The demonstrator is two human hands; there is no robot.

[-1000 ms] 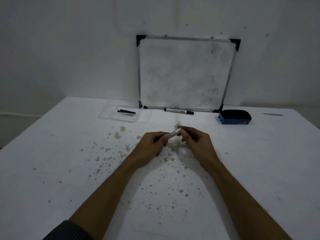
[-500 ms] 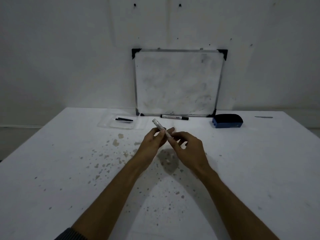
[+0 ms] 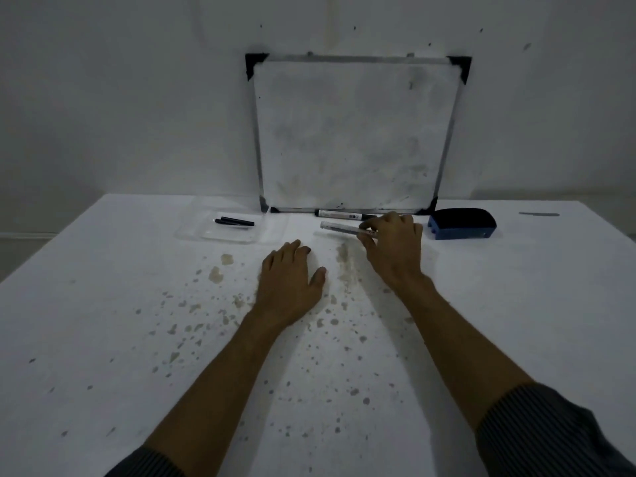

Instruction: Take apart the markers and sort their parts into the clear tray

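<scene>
- The right hand is pinching a pale marker barrel between thumb and fingertips, just right of frame centre; the left hand is lying flat and empty on the stained table.
- The barrel is looking uncapped, its open end pointing left toward the clear tray.
- Two black parts are sitting in the tray at upper left of centre.
- A whole black-capped marker is waiting below the whiteboard.
- Seemingly, the barrel is heading for the tray; setting it in its own compartment needs a leftward carry.
</scene>
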